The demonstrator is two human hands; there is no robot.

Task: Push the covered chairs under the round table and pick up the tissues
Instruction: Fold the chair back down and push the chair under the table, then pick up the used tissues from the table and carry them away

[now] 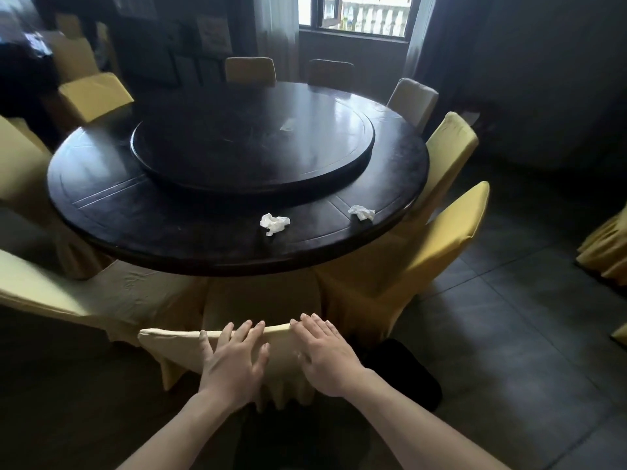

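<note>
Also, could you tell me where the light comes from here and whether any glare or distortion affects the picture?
Head view: daylight enters by the window at the back, glare streaks the far right of the round table, room corners stay dark, and wide-angle distortion bends the edges; both tissues read clearly.

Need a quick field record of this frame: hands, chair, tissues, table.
left hand: open, fingers straight, pressing on the back of the near chair
right hand: open, flat on the same chair back
near chair: yellow cover, in front of the round table, seat partly under the rim
round table: dark wood, with a raised turntable in the middle
tissues: two crumpled white ones on the near table edge, left tissue and right tissue, both untouched
other chairs: covered, ringed around the table
</note>
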